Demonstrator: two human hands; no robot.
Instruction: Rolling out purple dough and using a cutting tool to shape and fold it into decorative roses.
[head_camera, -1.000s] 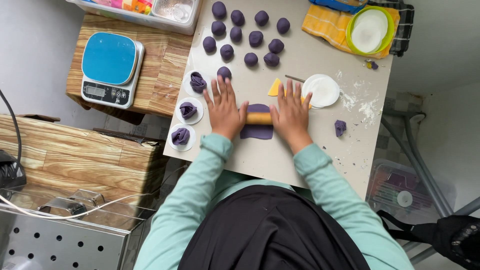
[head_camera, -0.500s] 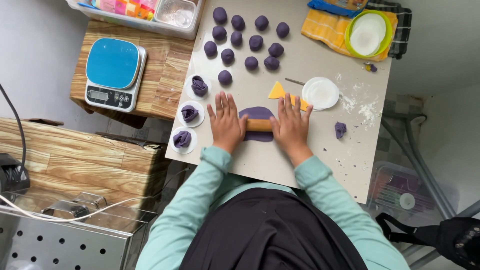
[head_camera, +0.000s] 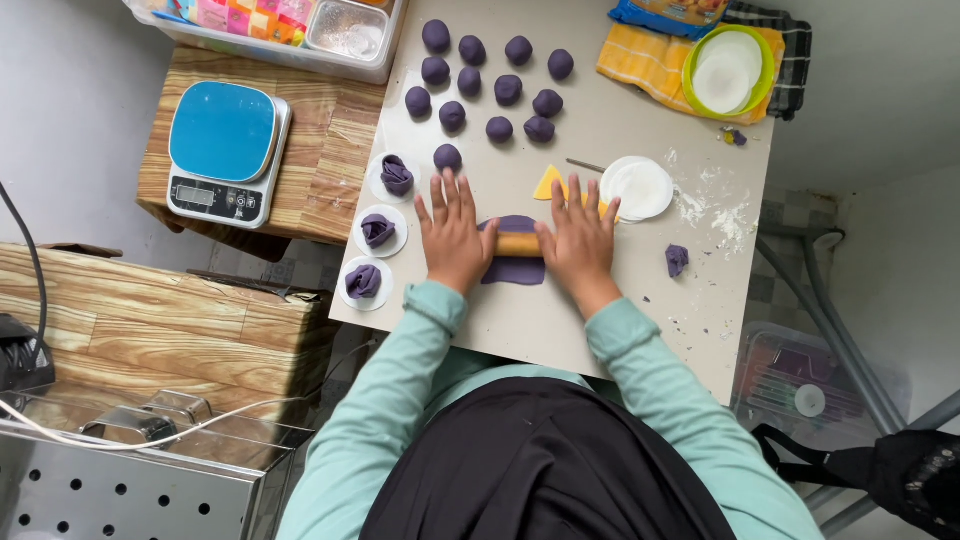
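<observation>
Both hands are pressing flat, fingers spread, on a short wooden rolling pin: the left hand is covering its left end and the right hand its right end, with only the middle of the pin showing between them. Neither hand is curled shut; the palms are bearing down, which looks like the way to keep the pin level and the pressure even. Under the pin a piece of purple dough is lying flattened on the pale table, showing just ahead of and just behind the pin.

Behind the hands, toward the body, the table is running bare to its near edge. Just left of the left hand, three folded purple pieces on white rounds are sitting in a line along the table's left edge, probably set aside there out of the pin's path. Just ahead of the right hand's fingertips a yellow wedge scraper and a stack of white paper rounds are lying within easy reach. To the right a small purple scrap is resting amid scattered flour.

Farther ahead, purple dough balls are waiting in loose rows, well apart from the pin, leaving a strip of open room for forward strokes. Beyond them a green bowl is sitting on a yellow cloth. Off the table's left edge, a blue-topped kitchen scale is standing on a wooden stand.
</observation>
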